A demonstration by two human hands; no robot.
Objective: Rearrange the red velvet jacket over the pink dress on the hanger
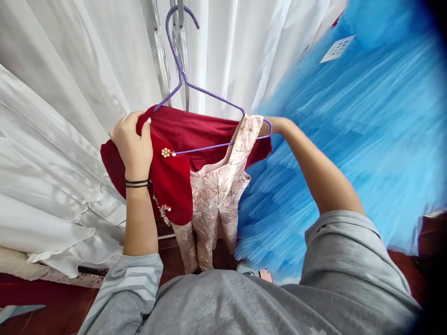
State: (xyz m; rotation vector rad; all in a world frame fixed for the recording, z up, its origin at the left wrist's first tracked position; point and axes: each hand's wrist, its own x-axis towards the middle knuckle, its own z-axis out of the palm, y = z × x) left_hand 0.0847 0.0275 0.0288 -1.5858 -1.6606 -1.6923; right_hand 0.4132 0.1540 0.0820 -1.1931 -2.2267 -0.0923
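Note:
A purple hanger (pixel 213 94) hangs by its hook from a metal rail, carrying a pale pink patterned dress (pixel 216 190) by one strap on its right arm. A red velvet jacket (pixel 174 181) with gold flower-shaped fasteners covers the hanger's left arm and spreads behind the dress. My left hand (pixel 134 137) grips the jacket's shoulder, thumb in front. Behind the strap and the hanger's right end reaches my right hand (pixel 274 124); only its wrist side shows, and the fingers are hidden by the garments.
White curtains (pixel 226 46) hang behind the rail and along the left. A large blue tulle gown (pixel 349 139) fills the right side, with a white card (pixel 337 49) on it. Below, a pink box-like object (pixel 265 275) sits near the dark red floor.

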